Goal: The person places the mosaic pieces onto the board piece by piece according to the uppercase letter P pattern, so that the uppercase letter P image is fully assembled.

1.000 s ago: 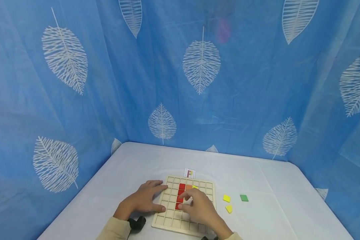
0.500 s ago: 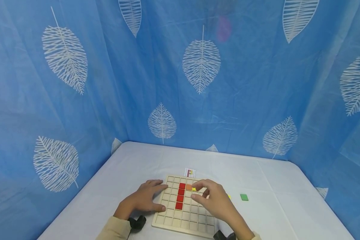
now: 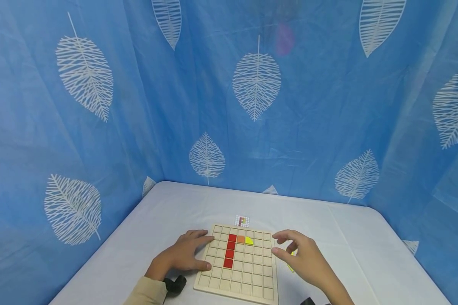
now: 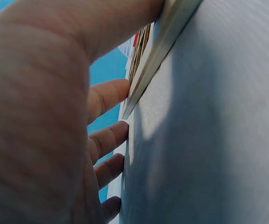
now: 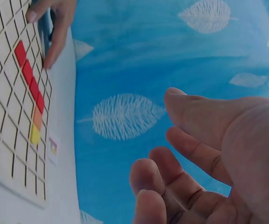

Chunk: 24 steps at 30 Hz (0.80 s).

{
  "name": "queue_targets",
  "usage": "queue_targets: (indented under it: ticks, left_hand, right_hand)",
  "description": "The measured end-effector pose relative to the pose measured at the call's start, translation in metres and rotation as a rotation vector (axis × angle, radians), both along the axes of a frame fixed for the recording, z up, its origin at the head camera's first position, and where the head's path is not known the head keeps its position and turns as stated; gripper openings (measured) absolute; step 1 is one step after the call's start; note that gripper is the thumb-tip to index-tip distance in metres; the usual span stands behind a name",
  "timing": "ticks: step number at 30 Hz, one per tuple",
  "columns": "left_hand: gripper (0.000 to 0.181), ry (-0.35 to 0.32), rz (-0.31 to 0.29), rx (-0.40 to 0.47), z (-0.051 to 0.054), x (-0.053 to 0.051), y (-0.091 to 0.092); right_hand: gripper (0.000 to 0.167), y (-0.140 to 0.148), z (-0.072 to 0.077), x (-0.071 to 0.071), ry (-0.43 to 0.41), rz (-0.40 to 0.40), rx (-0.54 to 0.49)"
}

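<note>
My left hand (image 3: 184, 252) rests at the left edge of a wooden grid board (image 3: 236, 275). Its thumb and index finger touch the rim, and the other fingertips rest on the cloth in the left wrist view. On the board, several red square tiles (image 3: 229, 253) form a column. An orange tile (image 3: 241, 239) and a yellow tile with a curved side (image 3: 249, 240) continue from its top to the right. Just right of the board hovers my right hand (image 3: 303, 258), thumb and fingers apart, holding nothing. Beneath it a loose yellow tile (image 3: 291, 268) shows in part.
A small printed card (image 3: 242, 221) with a coloured grid pattern lies behind the board. White cloth covers the table (image 3: 347, 237). Blue curtains (image 3: 309, 106) with white leaf prints stand around it at the back and sides.
My right hand has moved right, from above the board's red tiles to beyond its right edge. It now covers the green tile and most of the loose yellow ones. The left hand stays put.
</note>
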State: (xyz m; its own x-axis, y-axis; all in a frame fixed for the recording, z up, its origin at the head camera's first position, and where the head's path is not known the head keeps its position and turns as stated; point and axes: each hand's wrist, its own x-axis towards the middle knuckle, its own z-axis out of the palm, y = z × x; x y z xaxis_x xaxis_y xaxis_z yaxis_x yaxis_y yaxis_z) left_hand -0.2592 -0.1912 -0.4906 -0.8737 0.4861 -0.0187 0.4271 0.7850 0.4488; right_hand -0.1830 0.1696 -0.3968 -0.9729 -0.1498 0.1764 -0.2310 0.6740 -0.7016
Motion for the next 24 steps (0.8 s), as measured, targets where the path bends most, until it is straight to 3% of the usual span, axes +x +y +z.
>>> queue_targets:
  ticks: [14,24]
  left_hand:
    - [0.09,0.004,0.0,-0.001,-0.002,-0.002,0.001]
    - [0.09,-0.009,-0.002,0.001,-0.002,-0.001,0.001]
  right_hand:
    - [0.047,0.064,-0.003,0.016,-0.142,-0.168,0.04]
    - [0.068,0.109,-0.032,0.025,-0.298,-0.216,0.071]
